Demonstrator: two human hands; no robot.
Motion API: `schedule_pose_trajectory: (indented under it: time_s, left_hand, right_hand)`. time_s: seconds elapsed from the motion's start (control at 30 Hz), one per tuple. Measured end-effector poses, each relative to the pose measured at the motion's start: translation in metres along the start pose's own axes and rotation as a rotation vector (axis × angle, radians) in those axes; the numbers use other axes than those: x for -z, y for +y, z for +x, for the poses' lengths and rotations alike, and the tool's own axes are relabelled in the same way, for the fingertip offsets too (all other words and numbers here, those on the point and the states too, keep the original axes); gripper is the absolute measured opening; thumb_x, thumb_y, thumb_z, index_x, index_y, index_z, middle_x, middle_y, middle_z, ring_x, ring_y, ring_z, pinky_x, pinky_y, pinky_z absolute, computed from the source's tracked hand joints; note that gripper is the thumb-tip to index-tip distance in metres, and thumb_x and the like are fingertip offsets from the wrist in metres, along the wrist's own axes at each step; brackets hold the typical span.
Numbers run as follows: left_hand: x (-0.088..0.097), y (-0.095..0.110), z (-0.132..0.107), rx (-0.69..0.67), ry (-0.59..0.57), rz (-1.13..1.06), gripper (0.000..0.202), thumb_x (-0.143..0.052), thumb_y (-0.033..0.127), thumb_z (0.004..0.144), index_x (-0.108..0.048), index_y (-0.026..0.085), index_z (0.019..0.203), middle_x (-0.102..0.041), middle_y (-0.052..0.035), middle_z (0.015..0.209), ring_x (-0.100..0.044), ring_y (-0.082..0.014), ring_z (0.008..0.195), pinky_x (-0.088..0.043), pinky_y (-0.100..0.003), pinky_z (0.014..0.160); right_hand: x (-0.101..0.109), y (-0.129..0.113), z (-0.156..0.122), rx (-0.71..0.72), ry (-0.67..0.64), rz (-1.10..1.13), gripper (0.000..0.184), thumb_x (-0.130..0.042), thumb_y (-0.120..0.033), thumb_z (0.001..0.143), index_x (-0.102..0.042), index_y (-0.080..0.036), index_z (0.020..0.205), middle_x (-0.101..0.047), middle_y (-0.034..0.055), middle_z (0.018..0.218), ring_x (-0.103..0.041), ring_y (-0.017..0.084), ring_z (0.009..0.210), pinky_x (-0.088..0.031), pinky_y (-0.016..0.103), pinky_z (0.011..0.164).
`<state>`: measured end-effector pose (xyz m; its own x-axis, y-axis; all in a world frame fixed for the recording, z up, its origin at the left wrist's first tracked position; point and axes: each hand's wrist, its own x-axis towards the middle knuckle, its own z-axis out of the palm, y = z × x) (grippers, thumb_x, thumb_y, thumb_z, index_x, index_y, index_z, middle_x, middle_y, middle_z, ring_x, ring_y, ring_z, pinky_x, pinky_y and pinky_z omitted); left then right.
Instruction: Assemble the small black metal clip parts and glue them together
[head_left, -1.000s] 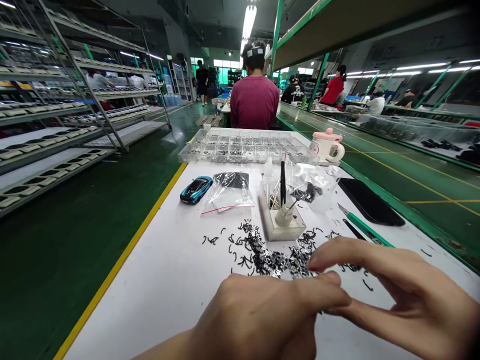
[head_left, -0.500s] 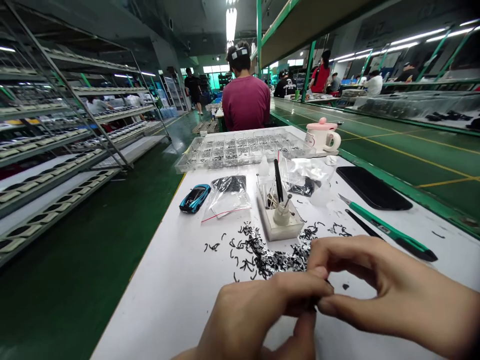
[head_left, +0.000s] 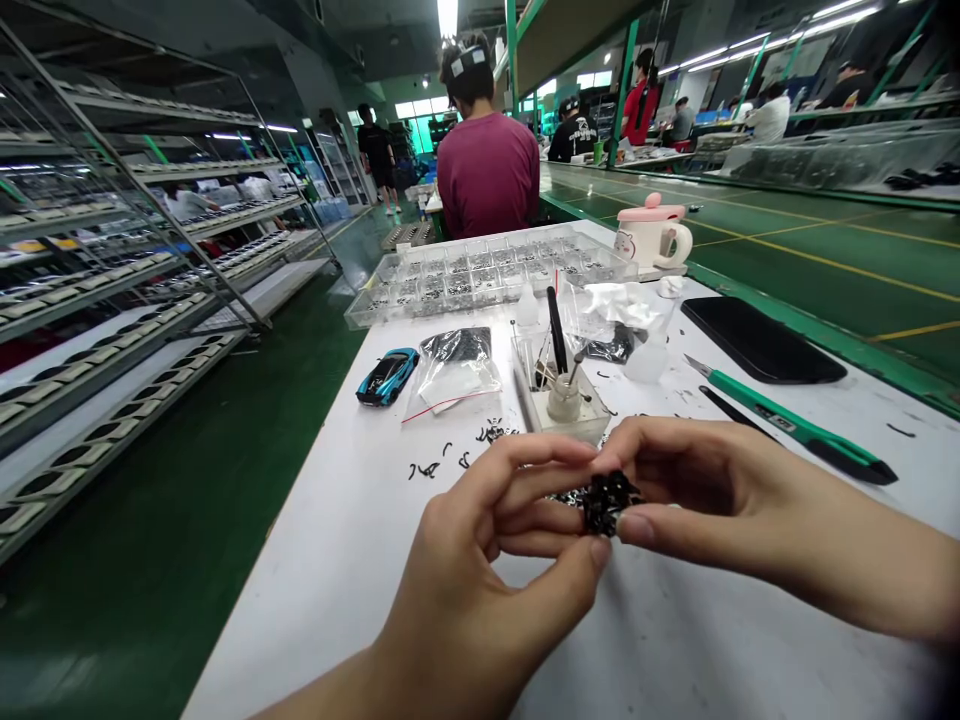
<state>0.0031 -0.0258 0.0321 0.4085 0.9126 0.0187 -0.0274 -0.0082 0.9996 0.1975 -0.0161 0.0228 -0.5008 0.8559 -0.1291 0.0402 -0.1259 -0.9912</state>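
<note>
Between the fingertips of both hands is a small black part (head_left: 606, 502) with an uneven, knobbly surface and shiny spots; its exact kind does not show. My left hand (head_left: 487, 570) grips its left side, the thumb below and the fingers behind. On the other side my right hand (head_left: 712, 490) pinches it between thumb and fingers. Behind the hands, small curved black pieces (head_left: 426, 470) lie scattered on the white table (head_left: 330, 560), and much of their pile is hidden. A white holder box (head_left: 571, 428) with a small glass bottle (head_left: 564, 398) stands just beyond my fingers.
A green utility knife (head_left: 795, 420) and black phone (head_left: 763, 340) lie right. A blue toy car (head_left: 387, 377) and plastic bag (head_left: 454, 375) lie left. Behind are a compartment tray (head_left: 360, 308) and pink-lidded mug (head_left: 651, 240). A person (head_left: 487, 175) sits ahead; racks (head_left: 150, 260) stand left.
Both hands have come up a little in the picture, and my left hand's fingers have spread and turned. The black part, mostly hidden before, now shows between them. The view has shifted slightly.
</note>
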Motion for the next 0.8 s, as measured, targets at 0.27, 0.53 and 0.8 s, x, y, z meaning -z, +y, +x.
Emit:
schedule_pose_trajectory:
  time_s: [0.27,0.53,0.8]
  left_hand:
    - [0.001,0.003,0.001,0.083,0.036,-0.063,0.032,-0.071,0.01,0.078,-0.057,0.029,0.101,-0.069,0.0045,0.095,-0.07,-0.0118,0.079,-0.055,-0.014,0.071]
    - [0.003,0.004,0.005,0.166,0.055,-0.108,0.028,-0.072,0.013,0.076,-0.056,0.026,0.095,-0.063,0.0036,0.1,-0.069,-0.0128,0.08,-0.054,-0.015,0.068]
    - [0.004,0.005,0.006,0.24,0.034,-0.121,0.032,-0.08,0.022,0.068,-0.056,0.02,0.089,-0.065,0.0005,0.081,-0.064,-0.0132,0.073,-0.049,-0.018,0.065]
  right_hand:
    - [-0.005,0.001,0.001,0.11,0.047,-0.132,0.026,-0.07,-0.027,0.08,-0.055,-0.033,0.101,-0.059,-0.0057,0.082,-0.057,0.013,0.083,-0.046,0.025,0.077]
    - [-0.006,0.006,-0.003,0.279,0.209,-0.464,0.012,-0.065,-0.03,0.084,-0.054,-0.031,0.09,-0.06,-0.0068,0.087,-0.059,0.012,0.084,-0.048,0.024,0.074]
    - [-0.012,0.005,-0.006,0.288,0.221,-0.601,0.011,-0.063,-0.023,0.082,-0.053,-0.026,0.083,-0.061,-0.0052,0.081,-0.059,0.012,0.077,-0.046,0.024,0.068]
